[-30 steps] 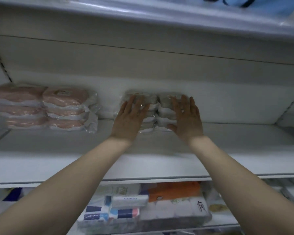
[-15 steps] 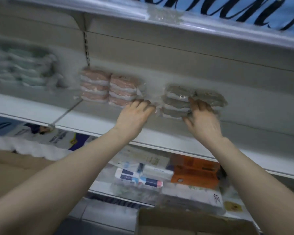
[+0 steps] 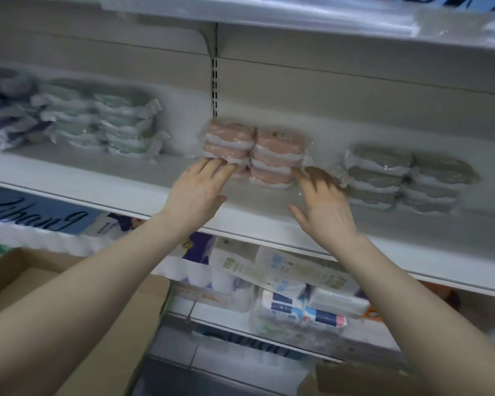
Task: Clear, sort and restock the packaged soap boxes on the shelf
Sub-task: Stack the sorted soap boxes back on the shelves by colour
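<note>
The pink soap packs (image 3: pixel 277 144) are stacked mid-frame, set back from the front edge of the shelf (image 3: pixel 97 184). The left hand (image 3: pixel 197 192), fingers straight, touches their lower left corner. The right hand (image 3: pixel 326 207), spread wide and blurred, is at their lower right corner. A strip of bare shelf separates them from the grey packs (image 3: pixel 406 181) at right.

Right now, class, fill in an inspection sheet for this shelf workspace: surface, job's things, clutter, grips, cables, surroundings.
Surface: white shelf, packs along its back.
Job's things: pink packs in two side-by-side stacks; grey packs to their right; green packs to their left.
Clutter: nothing seen.
Grips: left grip open, fingertips at the pink packs' lower left; right grip open, blurred, by their lower right.
Cables: nothing seen.
Surroundings: cardboard box lower left; mixed goods on the shelf below.
</note>
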Action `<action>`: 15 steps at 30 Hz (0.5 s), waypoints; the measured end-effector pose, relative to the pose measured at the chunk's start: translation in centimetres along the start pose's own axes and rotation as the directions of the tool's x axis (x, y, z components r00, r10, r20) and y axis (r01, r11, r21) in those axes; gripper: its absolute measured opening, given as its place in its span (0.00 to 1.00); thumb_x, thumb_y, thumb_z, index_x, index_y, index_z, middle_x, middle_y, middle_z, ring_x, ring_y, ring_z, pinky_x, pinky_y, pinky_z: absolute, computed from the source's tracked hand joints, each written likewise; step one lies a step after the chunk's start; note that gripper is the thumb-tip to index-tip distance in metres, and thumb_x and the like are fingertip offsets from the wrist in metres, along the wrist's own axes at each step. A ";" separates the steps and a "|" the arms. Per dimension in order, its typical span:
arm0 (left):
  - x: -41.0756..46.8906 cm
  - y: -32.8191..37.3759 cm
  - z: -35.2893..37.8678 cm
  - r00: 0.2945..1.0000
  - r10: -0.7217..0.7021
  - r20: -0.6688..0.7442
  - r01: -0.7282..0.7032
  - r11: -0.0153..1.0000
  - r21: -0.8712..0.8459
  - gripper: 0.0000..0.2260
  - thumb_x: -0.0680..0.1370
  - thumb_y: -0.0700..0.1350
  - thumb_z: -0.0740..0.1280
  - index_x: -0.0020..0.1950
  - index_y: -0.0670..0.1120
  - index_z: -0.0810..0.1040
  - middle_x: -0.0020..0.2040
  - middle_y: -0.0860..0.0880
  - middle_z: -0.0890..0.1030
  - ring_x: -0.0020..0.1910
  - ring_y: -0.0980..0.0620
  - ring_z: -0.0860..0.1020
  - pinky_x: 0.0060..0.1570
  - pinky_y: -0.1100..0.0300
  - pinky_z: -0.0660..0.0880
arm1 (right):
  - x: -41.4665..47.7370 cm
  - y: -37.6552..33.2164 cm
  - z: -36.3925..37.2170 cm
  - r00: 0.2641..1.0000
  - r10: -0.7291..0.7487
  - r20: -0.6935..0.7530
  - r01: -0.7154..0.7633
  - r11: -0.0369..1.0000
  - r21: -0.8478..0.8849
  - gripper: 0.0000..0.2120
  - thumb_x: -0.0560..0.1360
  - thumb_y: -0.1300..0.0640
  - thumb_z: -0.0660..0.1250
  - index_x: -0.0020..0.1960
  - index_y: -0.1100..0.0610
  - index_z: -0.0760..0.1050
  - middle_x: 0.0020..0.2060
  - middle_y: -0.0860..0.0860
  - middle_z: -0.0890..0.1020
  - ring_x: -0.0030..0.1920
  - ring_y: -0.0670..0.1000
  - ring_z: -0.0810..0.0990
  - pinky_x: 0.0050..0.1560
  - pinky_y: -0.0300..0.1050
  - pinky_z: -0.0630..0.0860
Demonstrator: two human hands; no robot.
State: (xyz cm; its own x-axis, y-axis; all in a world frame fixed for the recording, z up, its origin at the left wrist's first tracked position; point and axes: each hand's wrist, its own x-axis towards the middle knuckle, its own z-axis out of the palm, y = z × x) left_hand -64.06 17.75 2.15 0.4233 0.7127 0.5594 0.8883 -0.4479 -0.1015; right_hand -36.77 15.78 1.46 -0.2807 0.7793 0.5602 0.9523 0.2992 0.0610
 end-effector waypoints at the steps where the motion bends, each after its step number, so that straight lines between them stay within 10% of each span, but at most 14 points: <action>1: 0.2 -1.2 0.3 1.000 -0.001 0.003 0.001 1.000 -0.002 0.34 0.67 0.44 0.76 0.71 0.45 0.68 0.64 0.43 0.74 0.62 0.40 0.72 0.58 0.45 0.74 | 0.6 -0.7 0.5 1.000 0.006 0.001 -0.006 1.000 0.004 0.37 0.70 0.51 0.74 0.75 0.57 0.64 0.67 0.62 0.71 0.66 0.66 0.71 0.62 0.59 0.74; 9: 3.4 -6.2 4.0 0.984 -0.159 0.082 0.171 0.971 -0.165 0.44 0.69 0.49 0.77 0.78 0.50 0.55 0.75 0.39 0.61 0.71 0.35 0.63 0.50 0.42 0.78 | 4.8 -0.6 3.7 0.987 0.155 0.033 -0.156 0.988 0.014 0.42 0.72 0.48 0.74 0.79 0.52 0.57 0.75 0.61 0.61 0.74 0.65 0.61 0.69 0.61 0.68; 15: 6.9 -7.8 7.3 0.924 -0.338 0.177 0.378 0.875 -0.303 0.49 0.71 0.51 0.75 0.79 0.54 0.42 0.79 0.42 0.49 0.73 0.36 0.63 0.64 0.45 0.69 | 8.7 1.8 7.0 0.938 0.323 0.122 -0.337 0.935 0.113 0.45 0.75 0.46 0.71 0.80 0.47 0.45 0.79 0.57 0.49 0.78 0.62 0.51 0.72 0.60 0.61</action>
State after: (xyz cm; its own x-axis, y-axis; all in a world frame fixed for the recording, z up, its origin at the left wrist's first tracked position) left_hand -66.74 30.13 0.78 0.1229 0.9058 0.4056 0.8830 -0.2863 0.3719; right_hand -38.33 26.91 0.67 0.0298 0.8953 0.4445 0.9712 0.0792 -0.2247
